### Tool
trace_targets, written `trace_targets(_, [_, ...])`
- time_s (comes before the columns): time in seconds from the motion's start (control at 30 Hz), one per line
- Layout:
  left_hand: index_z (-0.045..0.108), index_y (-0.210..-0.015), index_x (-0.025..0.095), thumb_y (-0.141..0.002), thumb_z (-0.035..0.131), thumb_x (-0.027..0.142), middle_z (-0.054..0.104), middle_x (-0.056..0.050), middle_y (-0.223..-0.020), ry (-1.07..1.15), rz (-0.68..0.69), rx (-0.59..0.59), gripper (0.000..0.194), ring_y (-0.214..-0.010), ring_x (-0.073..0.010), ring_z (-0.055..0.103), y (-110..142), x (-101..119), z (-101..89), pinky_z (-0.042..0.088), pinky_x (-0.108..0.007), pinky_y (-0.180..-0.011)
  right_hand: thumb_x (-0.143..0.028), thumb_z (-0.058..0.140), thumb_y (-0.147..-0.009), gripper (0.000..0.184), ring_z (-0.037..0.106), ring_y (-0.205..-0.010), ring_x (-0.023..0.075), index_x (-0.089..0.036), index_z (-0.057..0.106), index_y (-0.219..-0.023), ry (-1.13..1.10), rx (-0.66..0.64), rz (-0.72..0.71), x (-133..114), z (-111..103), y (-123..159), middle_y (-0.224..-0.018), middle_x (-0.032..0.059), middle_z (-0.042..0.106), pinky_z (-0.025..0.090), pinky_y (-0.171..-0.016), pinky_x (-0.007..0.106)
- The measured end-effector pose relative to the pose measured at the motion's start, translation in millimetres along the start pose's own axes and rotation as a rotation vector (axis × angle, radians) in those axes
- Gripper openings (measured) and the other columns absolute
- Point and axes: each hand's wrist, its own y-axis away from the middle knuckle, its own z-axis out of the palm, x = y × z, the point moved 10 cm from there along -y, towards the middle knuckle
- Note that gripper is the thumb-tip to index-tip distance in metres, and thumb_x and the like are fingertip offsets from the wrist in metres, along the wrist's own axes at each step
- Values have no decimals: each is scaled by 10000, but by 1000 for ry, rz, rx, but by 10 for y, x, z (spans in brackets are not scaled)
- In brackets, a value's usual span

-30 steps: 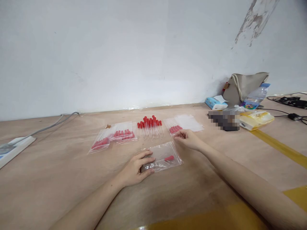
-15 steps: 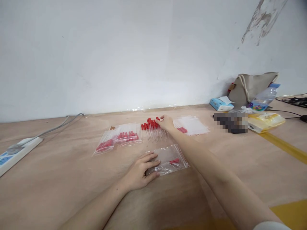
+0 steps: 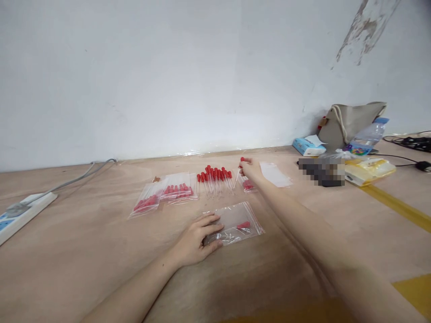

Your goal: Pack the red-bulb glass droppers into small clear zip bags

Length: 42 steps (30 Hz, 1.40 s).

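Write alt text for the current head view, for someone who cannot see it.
A right hand holds a red-bulbed dropper beside a cluster of droppers; the left hand rests on a clear zip bag with red bulbs inside. Filled bags flank the cluster.

Worktop [image 3: 107, 255]: pale brown. Droppers [image 3: 210, 176], toward its far edge: red bulbs, clear stems. Flat bag [image 3: 229, 217]: clear, red lines along one end. Tissue pack [image 3: 308, 147], toward far right corner: blue and white. Tote [image 3: 355, 119]: greyish beige. Tape [image 3: 393, 206]: yellow-brown.
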Motion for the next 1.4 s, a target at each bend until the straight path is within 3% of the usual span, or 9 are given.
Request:
trace_targets(0.1, [538,-1191,237,-823,542,354,472,-72,-1295,5,0,4,386,-1225,-255,387,1,-8,-7,362,-446,-988,-255,507,-675,518,534,-480,94,-197,349,-1165,-183,29,-4,127,-424,240,-686,-25,554,435,-454,215])
trace_targets(0.3, [519,-1202,243,-831,528,349,463,-56,-1305,-16,-7,-8,386,-1227,-244,388,-7,3,-34,359,-431,-998,-335,584,-647,406,509,-460,94,-212,402,-989,-355,9,36,503,-831,838,-597,-59,495,444,-448,226])
trace_targets(0.47, [430,-1274,238,-821,537,349,476,-63,-1292,-28,-24,6,479,-1220,-248,395,-8,3,-64,369,-432,-987,-355,605,-677,303,579,-563,124,-234,419,-883,-517,-37,148,648,-689,1099,-702,-15,547,522,-575,302])
trace_targets(0.67, [388,-1301,242,-831,520,354,456,-65,-1311,-43,-29,4,501,-1219,-251,396,0,-5,-71,361,-433,-991,-330,638,-670,239,608,-658,127,-206,469,-785,-531,-327,257,639,-394,1285,-768,26,608,505,-670,299])
trace_targets(0.77, [369,-1312,247,-836,512,361,449,-60,-1316,-57,-28,-7,510,-1232,-249,380,-4,-6,-66,355,-430,-996,-355,669,-642,267,530,-550,92,-182,523,-784,-280,-489,115,541,-300,1333,-661,-6,576,441,-543,241])
trace_targets(0.87, [358,-1319,243,-838,510,372,443,-62,-1320,-58,-25,-15,520,-1237,-243,374,-8,-12,-56,351,-421,-1001,-361,657,-662,251,431,-501,75,-165,602,-809,12,-519,-128,390,-274,1346,-606,-24,513,352,-473,213])
trace_targets(1.07, [366,-1314,227,-831,526,367,437,-68,-1324,-54,-17,-26,528,-1242,-234,366,-11,-19,-34,343,-402,-1012,-342,554,-778,196,525,-668,112,-236,689,-870,145,-600,-467,129,-99,1483,-880,31,574,416,-597,235])
trace_targets(1.2, [371,-1313,229,-831,527,359,438,-62,-1325,-45,-16,-36,523,-1242,-231,366,-13,-8,-29,338,-403,-1017,-309,509,-816,211,565,-827,150,-256,694,-903,166,-644,-512,78,-27,1561,-919,40,597,431,-734,265])
trace_targets(1.4, [446,-1268,238,-832,527,363,441,-54,-1324,-27,7,-48,461,-1244,-237,364,-26,17,-22,345,-412,-1012,-343,515,-790,250,577,-744,140,-163,689,-804,103,-791,-399,47,-96,1474,-817,43,643,443,-667,248])
